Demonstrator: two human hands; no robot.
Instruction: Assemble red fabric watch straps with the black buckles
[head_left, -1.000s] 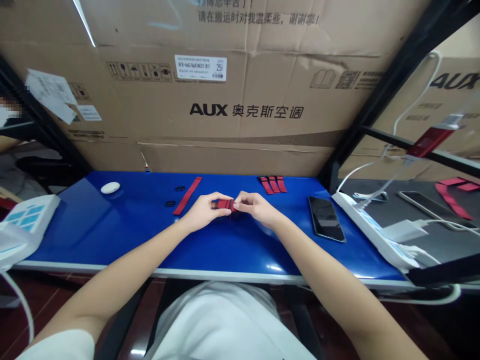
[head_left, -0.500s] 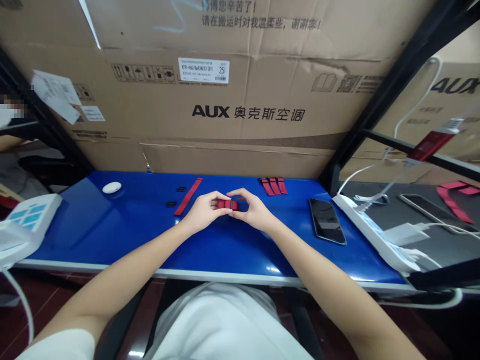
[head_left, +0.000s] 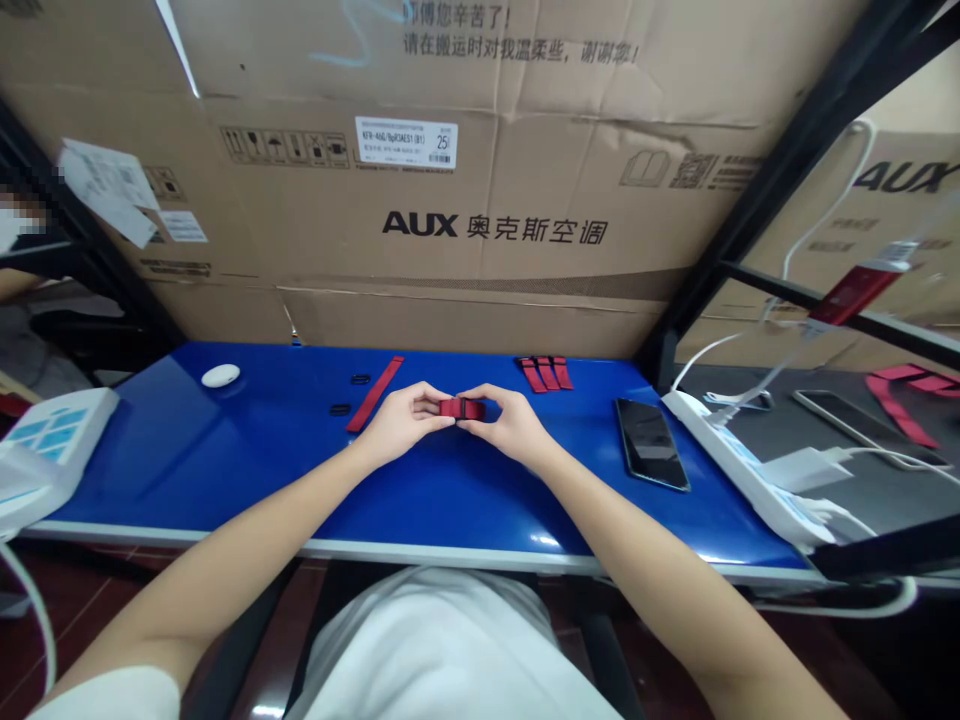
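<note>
Between my two hands, above the blue table (head_left: 247,480), is a short red strap (head_left: 474,409) with a black buckle around it. My left hand (head_left: 401,422) pinches its left end. The fingers of my right hand (head_left: 504,425) close on it at the buckle and right part. Left of my hands a longer red strap (head_left: 376,394) lies slanted on the table, beside two black buckles, one farther back (head_left: 361,379) and one nearer (head_left: 340,409). Several red straps with black buckles (head_left: 546,373) lie together at the back, right of my hands.
A phone (head_left: 651,444) and a white power strip (head_left: 742,470) lie on the right. A white oval object (head_left: 220,376) sits at the back left, a white device (head_left: 64,450) at the left edge. Behind the table stands a large cardboard box (head_left: 480,310); a person's arm shows far left.
My right hand has shifted slightly on the red strap, and its fingers now sit nearer the buckle. My left hand keeps its pinch.
</note>
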